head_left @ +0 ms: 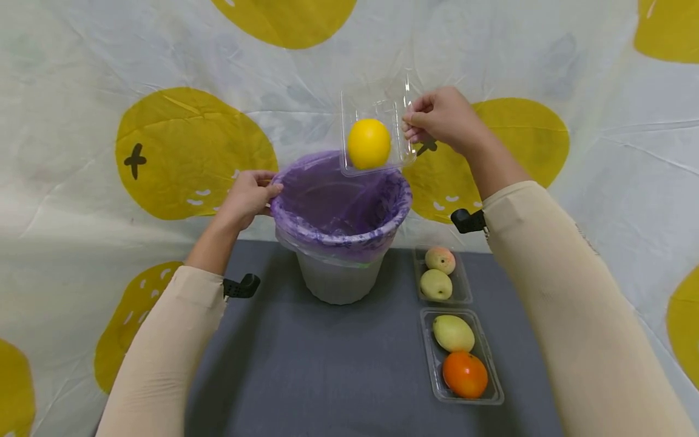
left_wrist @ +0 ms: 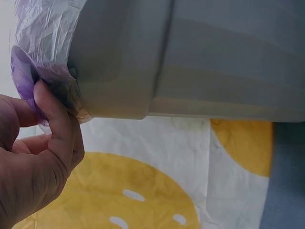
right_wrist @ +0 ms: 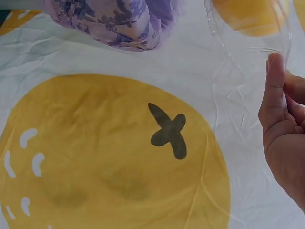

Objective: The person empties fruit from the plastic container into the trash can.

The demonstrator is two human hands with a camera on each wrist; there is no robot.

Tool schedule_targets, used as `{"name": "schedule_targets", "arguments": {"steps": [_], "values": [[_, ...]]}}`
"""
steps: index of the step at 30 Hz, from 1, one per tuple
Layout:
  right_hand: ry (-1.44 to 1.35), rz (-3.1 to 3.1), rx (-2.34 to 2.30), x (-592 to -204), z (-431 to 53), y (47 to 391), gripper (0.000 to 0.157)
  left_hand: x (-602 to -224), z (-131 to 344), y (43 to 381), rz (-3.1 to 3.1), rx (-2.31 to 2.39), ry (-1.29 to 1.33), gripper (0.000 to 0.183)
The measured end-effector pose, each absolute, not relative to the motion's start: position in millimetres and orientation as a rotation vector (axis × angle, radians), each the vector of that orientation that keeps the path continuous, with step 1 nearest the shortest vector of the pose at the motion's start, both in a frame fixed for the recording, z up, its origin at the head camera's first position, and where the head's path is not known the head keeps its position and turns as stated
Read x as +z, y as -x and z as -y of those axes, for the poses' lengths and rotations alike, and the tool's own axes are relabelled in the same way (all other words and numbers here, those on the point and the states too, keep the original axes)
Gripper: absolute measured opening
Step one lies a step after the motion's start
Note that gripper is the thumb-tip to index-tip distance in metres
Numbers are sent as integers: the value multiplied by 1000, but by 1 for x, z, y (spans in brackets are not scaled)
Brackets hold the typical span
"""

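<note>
A trash bin (head_left: 341,279) lined with a purple trash bag (head_left: 338,237) stands at the back of the table. At the bin's left rim my left hand (head_left: 248,197) pinches the folded edge of the bag; the left wrist view shows the purple film (left_wrist: 24,78) between thumb and finger. My right hand (head_left: 442,118) holds a clear plastic tray (head_left: 377,97) by its right edge, tilted above the bin's far right rim. A round yellow fruit (head_left: 369,144) lies in the tray's lower part. Crumpled clear plastic (head_left: 341,226) shows inside the bag.
Right of the bin, a clear tray (head_left: 463,291) holds two pale, peach-like fruits (head_left: 436,285). Nearer, a second tray (head_left: 437,388) holds a yellow-green fruit (head_left: 454,333) and an orange fruit (head_left: 465,374). A patterned cloth (head_left: 65,121) hangs behind the grey table (head_left: 327,364).
</note>
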State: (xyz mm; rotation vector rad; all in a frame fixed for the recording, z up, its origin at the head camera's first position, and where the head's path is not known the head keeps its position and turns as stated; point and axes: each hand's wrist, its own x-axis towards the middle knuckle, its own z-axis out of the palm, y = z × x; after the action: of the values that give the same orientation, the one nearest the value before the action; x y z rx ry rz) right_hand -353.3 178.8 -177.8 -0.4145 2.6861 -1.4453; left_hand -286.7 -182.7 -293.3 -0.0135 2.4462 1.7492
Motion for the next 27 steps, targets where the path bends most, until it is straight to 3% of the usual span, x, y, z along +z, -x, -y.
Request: {"name": "schedule_targets", "arguments": {"steps": [27], "values": [[528, -2792, -1338, -179, -154, 359, 20, -295, 181, 287, -2445, 1772, 22, 51]]}}
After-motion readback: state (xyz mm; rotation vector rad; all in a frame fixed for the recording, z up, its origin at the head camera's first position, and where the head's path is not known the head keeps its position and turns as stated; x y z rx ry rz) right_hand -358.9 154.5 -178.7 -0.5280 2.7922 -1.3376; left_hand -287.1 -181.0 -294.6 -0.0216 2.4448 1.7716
